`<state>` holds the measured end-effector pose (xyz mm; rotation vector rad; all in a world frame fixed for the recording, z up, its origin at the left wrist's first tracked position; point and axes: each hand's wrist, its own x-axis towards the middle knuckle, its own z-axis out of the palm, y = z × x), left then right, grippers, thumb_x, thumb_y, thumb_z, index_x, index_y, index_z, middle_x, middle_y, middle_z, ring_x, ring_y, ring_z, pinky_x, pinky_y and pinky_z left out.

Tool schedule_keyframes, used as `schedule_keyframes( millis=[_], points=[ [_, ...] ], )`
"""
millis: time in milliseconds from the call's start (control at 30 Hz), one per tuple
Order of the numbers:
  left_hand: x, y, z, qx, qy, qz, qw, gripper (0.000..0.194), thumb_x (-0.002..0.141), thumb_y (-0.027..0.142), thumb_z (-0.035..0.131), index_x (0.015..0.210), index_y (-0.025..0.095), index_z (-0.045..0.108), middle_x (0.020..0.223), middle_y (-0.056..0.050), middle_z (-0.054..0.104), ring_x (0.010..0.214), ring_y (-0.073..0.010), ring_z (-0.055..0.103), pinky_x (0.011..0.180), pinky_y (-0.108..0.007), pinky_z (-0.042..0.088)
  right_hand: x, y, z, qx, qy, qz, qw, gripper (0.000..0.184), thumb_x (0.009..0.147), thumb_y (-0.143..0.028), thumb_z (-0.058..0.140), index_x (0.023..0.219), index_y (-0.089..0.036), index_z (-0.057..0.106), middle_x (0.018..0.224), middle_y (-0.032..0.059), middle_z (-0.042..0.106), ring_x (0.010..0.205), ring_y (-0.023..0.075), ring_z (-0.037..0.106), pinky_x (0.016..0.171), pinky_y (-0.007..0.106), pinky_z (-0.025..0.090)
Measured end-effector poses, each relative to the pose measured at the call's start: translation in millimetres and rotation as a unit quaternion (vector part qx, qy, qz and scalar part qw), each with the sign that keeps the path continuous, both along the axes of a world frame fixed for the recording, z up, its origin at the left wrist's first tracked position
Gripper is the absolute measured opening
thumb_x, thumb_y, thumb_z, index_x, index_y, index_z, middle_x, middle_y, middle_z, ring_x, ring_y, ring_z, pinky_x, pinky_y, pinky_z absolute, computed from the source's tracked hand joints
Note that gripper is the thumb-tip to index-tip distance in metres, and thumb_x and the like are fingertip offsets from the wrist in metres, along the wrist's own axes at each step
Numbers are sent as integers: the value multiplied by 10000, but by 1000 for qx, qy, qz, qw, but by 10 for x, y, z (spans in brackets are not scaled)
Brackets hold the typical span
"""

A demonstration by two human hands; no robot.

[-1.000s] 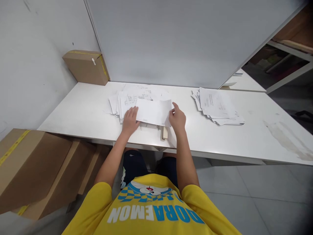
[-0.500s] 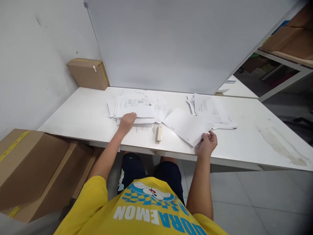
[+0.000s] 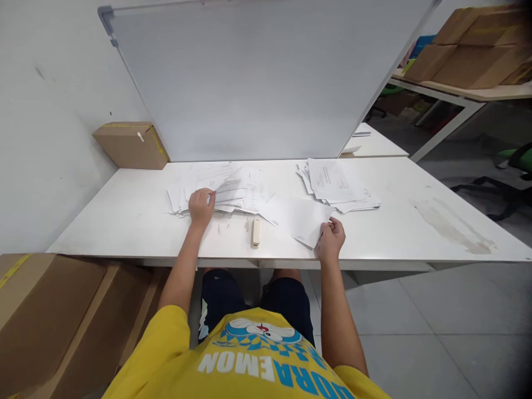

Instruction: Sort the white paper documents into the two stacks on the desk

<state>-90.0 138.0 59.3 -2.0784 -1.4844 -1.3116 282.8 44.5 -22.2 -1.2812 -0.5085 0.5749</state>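
So the left hand (image 3: 201,208) has a loose pinch grip on a lifted sheet (image 3: 211,182) at the left paper pile (image 3: 249,191), and the right hand (image 3: 331,238) has a closed grip on a corner of another sheet (image 3: 310,221), near the right stack (image 3: 338,185). Little cream stapler (image 3: 256,233) sits on the white table (image 3: 394,221) between the hands.

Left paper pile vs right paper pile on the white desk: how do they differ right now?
- Spread: left pile fans out wider; right pile is more compact.
- State: left pile has sheets lifted and bent by the left hand; right pile lies untouched by either hand.
Shared: both are white printed sheets, unevenly stacked, on the desk.
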Motion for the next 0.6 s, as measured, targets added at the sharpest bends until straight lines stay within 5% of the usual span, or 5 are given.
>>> schedule_keyframes(
  millis=[300,400,600],
  points=[
    [1948,-936,-460,-68,154,-286,943,200,958,134,484,966,172,681,1075,-117,730,1139,-254,669,882,-373,548,110,-218,18,-61,7,34,998,445,617,-346,592,1033,-186,595,605,-83,422,572,111,395,556,250,343],
    [2128,-1056,-572,-86,213,-310,922,198,944,87,476,1019,130,654,1190,-133,702,1230,-265,623,974,-393,521,259,-509,36,-89,20,66,994,463,584,-348,636,1020,-192,619,672,-37,564,602,129,464,542,249,362],
    [2040,-1063,-559,-148,225,-394,879,158,957,249,529,1034,154,629,1248,-125,666,1259,-267,584,1046,-417,474,548,-924,212,-129,66,155,977,592,623,-486,718,1145,-223,624,790,10,667,625,155,561,515,257,422]
  ],
)
